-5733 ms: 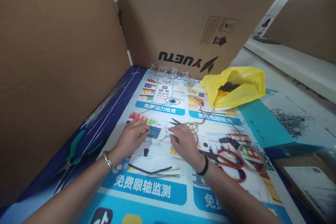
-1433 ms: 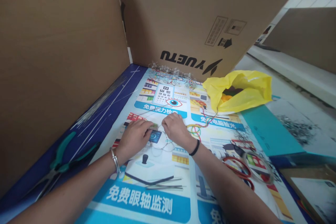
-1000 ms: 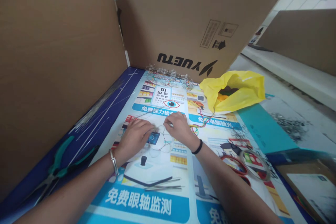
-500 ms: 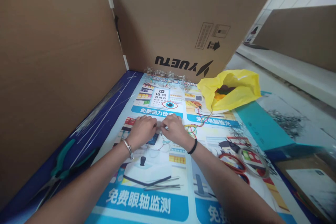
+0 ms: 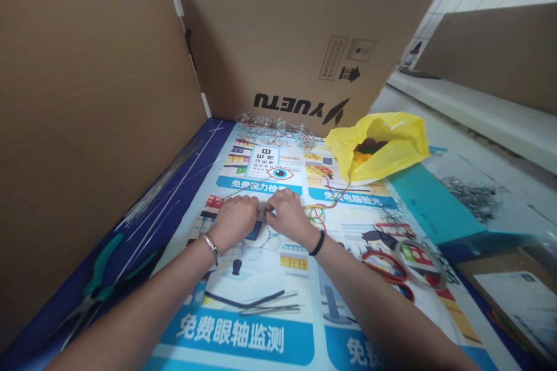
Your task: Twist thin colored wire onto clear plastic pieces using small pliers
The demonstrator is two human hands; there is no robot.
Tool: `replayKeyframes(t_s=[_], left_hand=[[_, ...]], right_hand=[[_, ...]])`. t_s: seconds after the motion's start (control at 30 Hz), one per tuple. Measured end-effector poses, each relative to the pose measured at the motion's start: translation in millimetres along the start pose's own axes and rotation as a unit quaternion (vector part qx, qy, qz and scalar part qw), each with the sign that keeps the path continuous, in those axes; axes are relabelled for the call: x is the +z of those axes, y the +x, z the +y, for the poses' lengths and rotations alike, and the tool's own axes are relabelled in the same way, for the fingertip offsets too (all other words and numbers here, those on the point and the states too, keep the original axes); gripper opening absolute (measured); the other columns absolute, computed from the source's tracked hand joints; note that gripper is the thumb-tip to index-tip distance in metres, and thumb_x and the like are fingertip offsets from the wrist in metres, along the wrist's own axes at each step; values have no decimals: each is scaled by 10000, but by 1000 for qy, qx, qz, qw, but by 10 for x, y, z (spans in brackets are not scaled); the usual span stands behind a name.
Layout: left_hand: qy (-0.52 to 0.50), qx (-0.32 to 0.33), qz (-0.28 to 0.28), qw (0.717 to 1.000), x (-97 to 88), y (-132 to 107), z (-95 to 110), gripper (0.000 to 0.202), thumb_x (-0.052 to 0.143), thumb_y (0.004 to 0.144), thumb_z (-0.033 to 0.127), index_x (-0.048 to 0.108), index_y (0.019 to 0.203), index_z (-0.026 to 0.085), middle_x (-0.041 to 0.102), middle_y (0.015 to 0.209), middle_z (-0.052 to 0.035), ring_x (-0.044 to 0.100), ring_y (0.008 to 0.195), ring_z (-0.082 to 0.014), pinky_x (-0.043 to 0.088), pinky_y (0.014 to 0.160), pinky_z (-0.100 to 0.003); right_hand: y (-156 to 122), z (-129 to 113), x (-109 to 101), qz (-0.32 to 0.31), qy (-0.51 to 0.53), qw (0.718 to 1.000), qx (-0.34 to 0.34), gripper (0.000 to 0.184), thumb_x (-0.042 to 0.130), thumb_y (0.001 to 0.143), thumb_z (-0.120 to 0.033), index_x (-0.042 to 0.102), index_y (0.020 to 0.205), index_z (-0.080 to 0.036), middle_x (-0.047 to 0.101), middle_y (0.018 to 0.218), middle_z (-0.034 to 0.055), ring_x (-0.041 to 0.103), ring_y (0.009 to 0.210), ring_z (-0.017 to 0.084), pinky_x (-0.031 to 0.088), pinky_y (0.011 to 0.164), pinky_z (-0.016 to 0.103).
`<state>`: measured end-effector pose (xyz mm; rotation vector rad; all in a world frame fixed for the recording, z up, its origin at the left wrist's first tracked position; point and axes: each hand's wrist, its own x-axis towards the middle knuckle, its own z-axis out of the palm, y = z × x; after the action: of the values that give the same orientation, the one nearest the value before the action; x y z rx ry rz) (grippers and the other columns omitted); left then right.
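Both hands are close together over the middle of the printed poster (image 5: 243, 353), knuckles up and fingertips facing each other. My left hand (image 5: 237, 219), with a silver bracelet at the wrist, is closed in a pinch. Just to its right, my right hand (image 5: 288, 215), with a black band, pinches too. Between and below them runs a thin wire (image 5: 273, 239) in fine loops; the fingers hide where it is gripped. Right of my right hand lies a tangle of coloured cords (image 5: 317, 215) leading to a yellow bag (image 5: 391, 151). Several short wire pieces (image 5: 276, 306) lie nearer to me.
Teal-handled pliers (image 5: 98, 284) lie at left beside a bundle of straight wires (image 5: 163, 188). Red-handled scissors (image 5: 387, 266) and a clear tape roll (image 5: 420, 264) are at right. Cardboard walls (image 5: 278, 29) stand behind and left. Twisted wire pieces (image 5: 278, 127) line the back.
The hands stay pinched together in nearly the same place, with only slight finger movement. The whole view has shifted a little.
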<state>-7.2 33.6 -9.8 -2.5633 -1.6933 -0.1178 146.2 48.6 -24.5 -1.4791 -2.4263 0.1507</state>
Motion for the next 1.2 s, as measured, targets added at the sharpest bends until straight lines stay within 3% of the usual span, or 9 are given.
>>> replayKeyframes(t_s=[0.43,1.2], left_hand=[[-1,-58,-6,998,6,20,40,211,401,825,182,607,843,141,666,808,-109,630,785,-240,443,678,-338],[-23,-88,5,996,21,31,92,204,419,806,172,616,845,131,670,807,-118,631,800,-242,429,691,-336]], right_hand=[[-38,-81,37,19,-30,999,23,119,516,798,-220,610,737,-180,596,878,75,450,908,231,315,714,322],[-54,-131,36,14,-46,998,37,117,508,815,-226,610,780,-178,582,931,89,440,945,241,322,739,342]])
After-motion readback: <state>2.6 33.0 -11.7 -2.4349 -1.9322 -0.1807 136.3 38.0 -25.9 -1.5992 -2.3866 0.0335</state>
